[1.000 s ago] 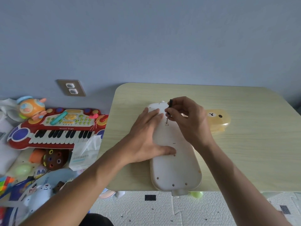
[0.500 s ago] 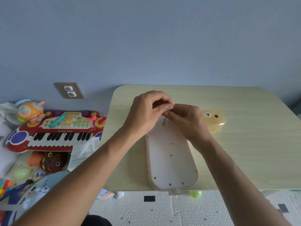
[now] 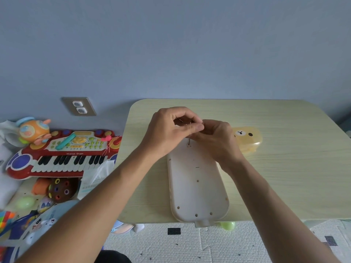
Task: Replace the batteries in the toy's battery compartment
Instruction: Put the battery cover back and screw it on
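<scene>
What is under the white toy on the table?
The white toy lies flat on the table, near end overhanging the edge. Whatever is beneath it is hidden. Both hands cover its far end.

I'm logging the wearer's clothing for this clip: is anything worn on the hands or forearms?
Nothing that shows. The left hand and right hand are bare, with no gloves or visible rings. Both forearms are uncovered to the frame's edge: no sleeves, watch or bands.
</scene>
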The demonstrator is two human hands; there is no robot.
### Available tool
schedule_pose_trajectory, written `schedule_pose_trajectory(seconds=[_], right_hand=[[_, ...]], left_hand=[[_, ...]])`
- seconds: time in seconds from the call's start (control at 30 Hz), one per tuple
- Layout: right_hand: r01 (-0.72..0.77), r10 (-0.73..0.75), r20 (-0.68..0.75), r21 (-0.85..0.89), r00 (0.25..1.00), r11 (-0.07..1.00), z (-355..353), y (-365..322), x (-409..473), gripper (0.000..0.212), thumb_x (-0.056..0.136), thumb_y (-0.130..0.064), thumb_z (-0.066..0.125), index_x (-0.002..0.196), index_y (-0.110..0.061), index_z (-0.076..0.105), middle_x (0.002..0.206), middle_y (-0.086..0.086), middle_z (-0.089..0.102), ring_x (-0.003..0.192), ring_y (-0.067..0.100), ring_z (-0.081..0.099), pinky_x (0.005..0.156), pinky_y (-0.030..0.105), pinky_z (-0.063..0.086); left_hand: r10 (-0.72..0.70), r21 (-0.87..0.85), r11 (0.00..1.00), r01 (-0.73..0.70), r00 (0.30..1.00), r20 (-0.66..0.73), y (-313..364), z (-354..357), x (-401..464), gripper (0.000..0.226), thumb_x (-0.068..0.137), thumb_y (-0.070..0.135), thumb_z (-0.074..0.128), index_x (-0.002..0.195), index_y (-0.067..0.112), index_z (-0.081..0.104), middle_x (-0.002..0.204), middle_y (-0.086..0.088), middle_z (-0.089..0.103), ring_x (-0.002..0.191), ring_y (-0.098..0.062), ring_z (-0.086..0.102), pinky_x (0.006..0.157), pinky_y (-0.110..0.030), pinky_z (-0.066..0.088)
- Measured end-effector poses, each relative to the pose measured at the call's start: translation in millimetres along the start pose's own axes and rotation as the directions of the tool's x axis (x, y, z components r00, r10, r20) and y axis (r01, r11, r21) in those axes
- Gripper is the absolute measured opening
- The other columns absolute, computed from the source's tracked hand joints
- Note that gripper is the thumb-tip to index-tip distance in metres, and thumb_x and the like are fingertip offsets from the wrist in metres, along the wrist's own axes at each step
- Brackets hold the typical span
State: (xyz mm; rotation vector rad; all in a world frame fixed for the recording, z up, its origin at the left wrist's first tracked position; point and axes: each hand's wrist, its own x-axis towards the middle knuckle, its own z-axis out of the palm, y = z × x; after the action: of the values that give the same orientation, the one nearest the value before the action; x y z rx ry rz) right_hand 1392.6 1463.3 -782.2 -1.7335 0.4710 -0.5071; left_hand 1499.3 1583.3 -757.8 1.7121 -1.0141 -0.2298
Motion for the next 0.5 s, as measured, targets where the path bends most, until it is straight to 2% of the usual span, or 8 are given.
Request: schedule_pose_trajectory(seconds=[0.07,0.1,0.17,0.23,0.3,0.4,0.47,0.5], right_hand=[[0.008,-0.011,-0.037,-0.077,0.999,0.997,4.5,1.8,1.7,0.029,0.082,-0.018,0.082,0.068,-0.007,0.059,0.049,-0.011,0.050,0.043,-0.002,0.040,0.044,0.007,0.029],[0.012,-0.016,-0.040,-0.101,0.999,0.995,5.5,0.2,1.4,0.026,0.083,-0.019,0.081,0.071,-0.006,0.061,0.051,-0.012,0.050,0.043,-0.002,0.041,0.043,0.006,0.029],[0.005,-0.004,0.021,-0.058,1.000,0.998,3.9,-2.4,0.2,0.009,0.087,-0.015,0.077,0.087,-0.007,0.075,0.066,-0.011,0.069,0.055,-0.009,0.055,0.054,0.005,0.039],[0.004,-0.004,0.051,-0.013,0.999,1.000,2.7,-5.4,-3.4,0.010,0.088,-0.010,0.074,0.096,-0.010,0.080,0.084,-0.009,0.080,0.072,-0.007,0.066,0.066,0.008,0.046],[-0.014,0.014,0.006,-0.005,1.000,1.000,3.0,-2.8,-2.5,0.009,0.085,-0.011,0.077,0.091,-0.005,0.078,0.080,-0.003,0.079,0.068,0.000,0.064,0.064,0.011,0.047],[-0.003,0.000,-0.037,-0.079,0.999,0.997,7.4,-3.6,0.4,0.022,0.083,-0.019,0.080,0.091,0.000,0.072,0.073,0.007,0.070,0.057,0.004,0.057,0.051,0.009,0.041],[-0.004,0.004,-0.001,-0.072,1.000,0.997,7.5,-6.0,0.3,0.019,0.085,-0.021,0.078,0.099,-0.008,0.076,0.083,0.004,0.078,0.069,0.010,0.069,0.057,0.013,0.049],[-0.015,0.016,0.019,-0.054,1.000,0.998,5.4,-7.6,-1.0,0.016,0.088,-0.020,0.076,0.101,-0.012,0.078,0.085,-0.003,0.079,0.072,0.006,0.071,0.061,0.012,0.049]], left_hand=[[-0.027,-0.035,0.999,0.025,0.996,-0.081,-0.7,4.9,-1.0,0.009,0.074,0.020,0.087,0.078,0.018,0.079,0.076,0.006,0.076,0.071,-0.012,0.071,0.067,-0.028,0.058],[-0.033,-0.052,0.998,0.028,0.994,-0.102,-1.7,6.6,-1.2,0.008,0.075,0.019,0.087,0.079,0.017,0.080,0.075,0.006,0.076,0.070,-0.010,0.070,0.067,-0.026,0.057],[-0.028,-0.094,0.995,0.018,0.995,-0.097,-3.6,6.8,-1.8,0.008,0.079,0.013,0.083,0.086,0.017,0.081,0.079,0.005,0.078,0.075,-0.009,0.073,0.068,-0.019,0.056],[-0.010,-0.122,0.992,0.003,0.998,-0.055,-4.7,4.6,-2.4,0.013,0.084,0.009,0.078,0.095,0.016,0.081,0.089,0.005,0.080,0.085,-0.009,0.075,0.072,-0.017,0.056],[-0.007,-0.103,0.995,0.004,1.000,-0.028,-4.3,4.1,-3.2,0.014,0.084,0.013,0.079,0.096,0.020,0.081,0.092,0.008,0.079,0.087,-0.009,0.074,0.076,-0.022,0.059],[-0.041,-0.066,0.997,0.035,0.994,-0.098,-4.4,7.3,-2.2,0.012,0.077,0.019,0.085,0.088,0.021,0.082,0.083,0.011,0.077,0.081,-0.008,0.071,0.078,-0.031,0.060],[-0.049,-0.075,0.996,0.042,0.993,-0.106,-5.4,8.1,-1.7,0.011,0.080,0.015,0.083,0.090,0.018,0.082,0.084,0.010,0.079,0.082,-0.007,0.074,0.080,-0.032,0.061],[-0.039,-0.076,0.997,0.033,0.995,-0.090,-5.5,7.7,-1.2,0.012,0.083,0.013,0.080,0.093,0.018,0.082,0.088,0.009,0.079,0.084,-0.008,0.075,0.081,-0.031,0.061]])
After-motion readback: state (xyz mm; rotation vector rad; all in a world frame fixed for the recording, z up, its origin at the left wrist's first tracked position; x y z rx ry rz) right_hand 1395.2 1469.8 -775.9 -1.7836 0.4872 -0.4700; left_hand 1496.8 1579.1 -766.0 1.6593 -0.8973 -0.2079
